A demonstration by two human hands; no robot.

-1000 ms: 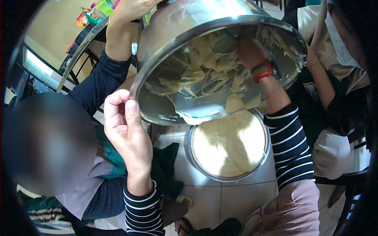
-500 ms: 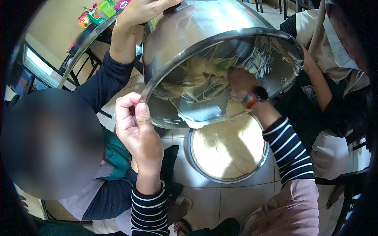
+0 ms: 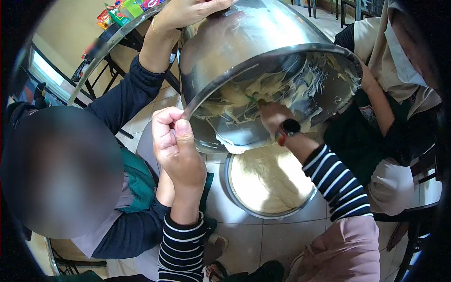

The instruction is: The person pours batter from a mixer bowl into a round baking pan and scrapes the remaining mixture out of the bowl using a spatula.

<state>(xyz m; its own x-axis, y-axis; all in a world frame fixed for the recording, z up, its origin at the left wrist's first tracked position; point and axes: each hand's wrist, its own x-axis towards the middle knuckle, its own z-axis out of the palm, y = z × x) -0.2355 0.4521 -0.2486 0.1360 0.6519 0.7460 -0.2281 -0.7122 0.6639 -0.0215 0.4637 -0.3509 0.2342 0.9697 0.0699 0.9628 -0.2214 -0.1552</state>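
A large steel bowl hangs tilted on its side, its mouth toward me, with pale batter smeared inside. My left hand grips its left rim between thumb and fingers. Inside the bowl, my right hand, wearing a watch and a colorful band, is closed on a thin green utensil against the batter. Under the mouth, a round metal pan on the floor holds smooth pale batter. Some batter hangs over the bowl's lower lip.
A person at the left holds the bowl's base from above. Another person at the right has an arm against the bowl's far side. Colorful packets sit at the upper left. Chairs stand around on the tiled floor.
My right hand has moved left and down inside the bowl, and the green utensil shows more clearly. The bowl's left side and my left hand appear slightly further right.
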